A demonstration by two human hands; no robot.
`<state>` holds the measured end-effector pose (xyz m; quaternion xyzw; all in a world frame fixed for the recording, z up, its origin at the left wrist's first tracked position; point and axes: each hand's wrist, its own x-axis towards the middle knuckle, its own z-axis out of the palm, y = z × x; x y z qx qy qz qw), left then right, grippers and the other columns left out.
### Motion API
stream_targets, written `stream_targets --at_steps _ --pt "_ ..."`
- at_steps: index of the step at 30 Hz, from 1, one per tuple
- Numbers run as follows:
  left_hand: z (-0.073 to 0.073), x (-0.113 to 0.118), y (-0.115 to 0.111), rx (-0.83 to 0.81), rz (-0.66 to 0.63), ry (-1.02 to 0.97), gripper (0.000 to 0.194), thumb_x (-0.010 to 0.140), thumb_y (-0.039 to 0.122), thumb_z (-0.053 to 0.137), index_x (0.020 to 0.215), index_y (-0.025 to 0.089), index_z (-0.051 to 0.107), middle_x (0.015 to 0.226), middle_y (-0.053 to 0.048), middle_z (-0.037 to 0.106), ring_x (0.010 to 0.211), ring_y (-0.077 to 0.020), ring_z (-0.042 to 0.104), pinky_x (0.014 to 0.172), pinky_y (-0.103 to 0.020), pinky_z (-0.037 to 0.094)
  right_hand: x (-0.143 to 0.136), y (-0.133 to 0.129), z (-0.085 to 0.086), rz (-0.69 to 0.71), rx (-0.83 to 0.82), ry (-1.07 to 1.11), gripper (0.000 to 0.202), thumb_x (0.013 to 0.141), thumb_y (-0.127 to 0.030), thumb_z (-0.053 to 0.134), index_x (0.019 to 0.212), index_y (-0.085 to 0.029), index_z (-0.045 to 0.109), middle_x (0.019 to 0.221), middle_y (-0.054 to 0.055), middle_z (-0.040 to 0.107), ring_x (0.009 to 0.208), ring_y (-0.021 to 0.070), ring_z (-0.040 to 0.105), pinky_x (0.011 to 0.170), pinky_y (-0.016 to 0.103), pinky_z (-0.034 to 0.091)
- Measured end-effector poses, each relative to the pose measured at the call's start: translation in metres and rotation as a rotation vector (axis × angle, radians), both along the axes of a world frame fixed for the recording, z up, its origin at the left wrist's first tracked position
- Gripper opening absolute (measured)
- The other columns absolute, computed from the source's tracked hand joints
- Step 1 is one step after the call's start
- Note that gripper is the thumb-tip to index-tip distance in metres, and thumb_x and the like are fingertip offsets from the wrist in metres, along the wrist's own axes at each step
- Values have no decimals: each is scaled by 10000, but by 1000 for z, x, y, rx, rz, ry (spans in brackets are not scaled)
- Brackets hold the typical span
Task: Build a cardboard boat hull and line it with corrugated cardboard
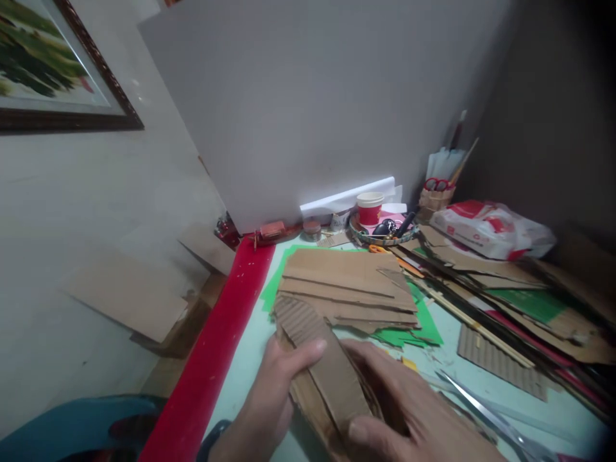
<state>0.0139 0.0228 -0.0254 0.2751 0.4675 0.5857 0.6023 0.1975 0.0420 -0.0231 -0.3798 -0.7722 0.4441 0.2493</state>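
Observation:
A long brown cardboard piece (332,372), with a ribbed, rounded far end, is held between both hands above the table. My left hand (276,378) grips its left side, the thumb lying on top. From the right, my right hand (404,404) wraps round the near part, its thumb pressing on the upper face. Layers of cardboard show beneath the top strip. Just beyond lie stacked flat cardboard sheets (346,279) over green paper (430,324). Open metal scissors (486,410) rest to the right of my right hand.
Cardboard strips and thin sticks (476,327) cover the right side. Along the back stand a red cup (369,210), a tray (385,240) of small items and a holder (436,199) with red-handled scissors. A plastic bag (491,231) sits back right; a red strip (216,359) borders the left edge.

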Motion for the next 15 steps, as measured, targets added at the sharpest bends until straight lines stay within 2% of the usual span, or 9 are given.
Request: stream_targets --at_steps 4,8,12,15 --pt "6 7 -4 -38 -184 -5 351 722 176 744 1071 164 710 988 -98 752 944 -282 694 880 -413 517 8 5 4 -162 62 27 368 886 -469 593 1176 -243 623 1115 83 694 931 254 674 821 387 551" --pt "4 14 -9 -62 -399 -6 403 724 153 704 1126 183 701 1062 -95 738 1009 -295 678 910 -414 496 5 8 3 -190 173 109 188 930 -308 584 1102 -239 616 986 39 659 797 183 625 709 303 508" --pt "0 17 -14 -115 -451 -8 506 684 172 714 1187 182 665 1073 -96 723 1066 -314 650 909 -406 483 0 5 -1 -176 244 179 68 946 -185 545 964 -224 598 851 10 602 736 157 571 653 270 452" --pt "4 15 -13 -114 -483 -53 446 723 181 683 1168 202 669 1044 -79 725 1028 -286 664 899 -389 482 -1 3 -6 -179 271 238 115 949 -155 534 871 -225 584 803 -1 575 743 160 552 651 272 421"
